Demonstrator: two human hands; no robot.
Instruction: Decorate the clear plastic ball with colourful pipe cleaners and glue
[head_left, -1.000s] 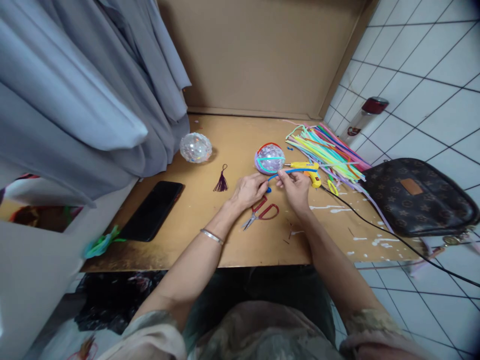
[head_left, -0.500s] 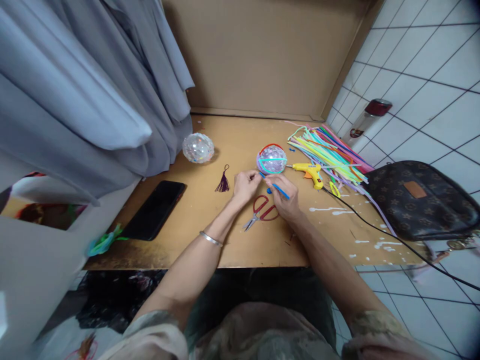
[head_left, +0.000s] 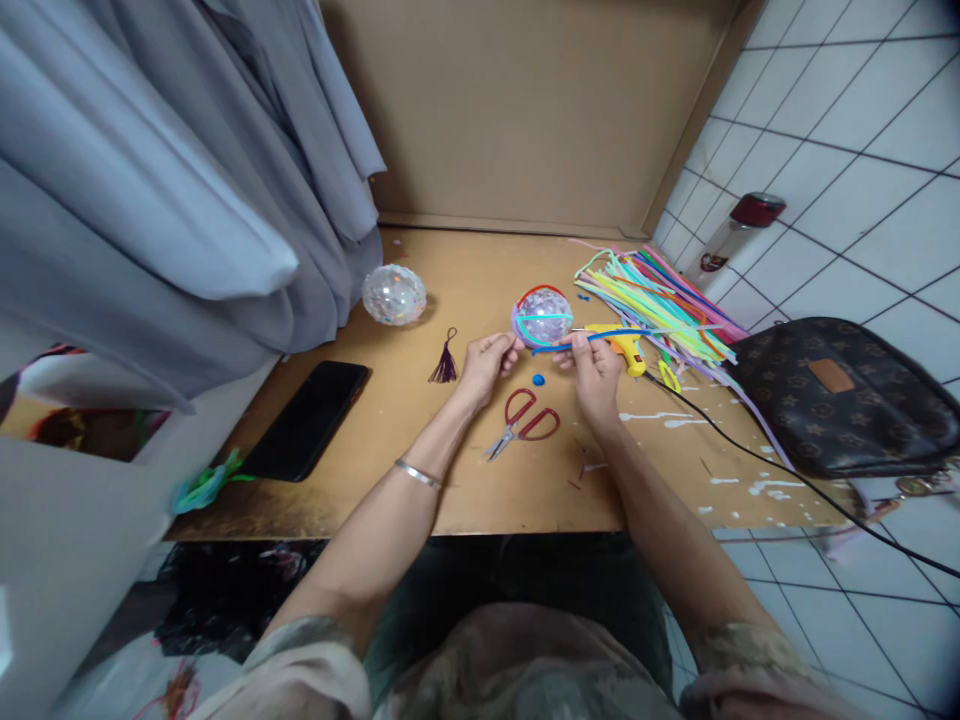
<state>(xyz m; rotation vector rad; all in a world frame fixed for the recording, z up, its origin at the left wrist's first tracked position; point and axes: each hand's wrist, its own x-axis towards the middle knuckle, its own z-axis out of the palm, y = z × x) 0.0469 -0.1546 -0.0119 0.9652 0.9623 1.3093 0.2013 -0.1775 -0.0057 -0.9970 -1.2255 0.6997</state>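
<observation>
Hands drawn apart, blue strip (head_left: 551,349) swung up rightward! Pinched by right hand (head_left: 596,378), held before banded ball (head_left: 556,303) on desk (head_left: 405,410). Left hand (head_left: 485,366) bunched, contents unclear. Red strip (head_left: 544,288), turquoise strip (head_left: 544,317) already set; blue seemingly unattached.

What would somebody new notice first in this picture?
Probably the bright bundle of coloured strips, at the back right of the table, near the dark bag. Then the shiny ball with coloured bands, just beyond the gap between left hand and right hand; the right hand holds a blue strip.
</observation>
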